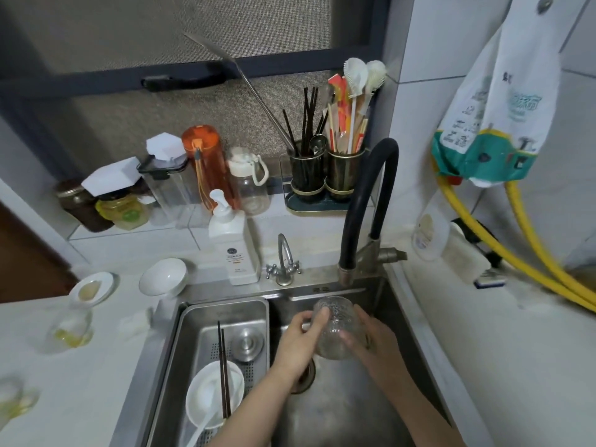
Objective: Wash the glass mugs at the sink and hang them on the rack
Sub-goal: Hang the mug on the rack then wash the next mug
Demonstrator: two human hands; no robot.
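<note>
Sink (380, 411): steel basin; I see the glass mug (335, 330) held above its drain, below the black faucet (367, 201).
Glass mug: textured clear glass, tilted, mouth toward the back wall; I see nothing inside it.
Drain tray (225, 321): sits in the sink's left part; holds a white bowl (206, 395) with a white spoon and dark chopsticks (224, 372) laid across it, plus a round steel lid.
Utensil holder (325, 175): two dark cups on the ledge, filled with chopsticks, brushes and spoons.
Counter, left: white bowl on its side (164, 275), soap pump bottle (233, 243) beside the small tap.
Left hand (304, 337): I see its fingers curled round the mug's left side, thumb near the rim.
Right hand (371, 333): fingers wrapped round the mug's right side and base; both forearms reach in from below.
</note>
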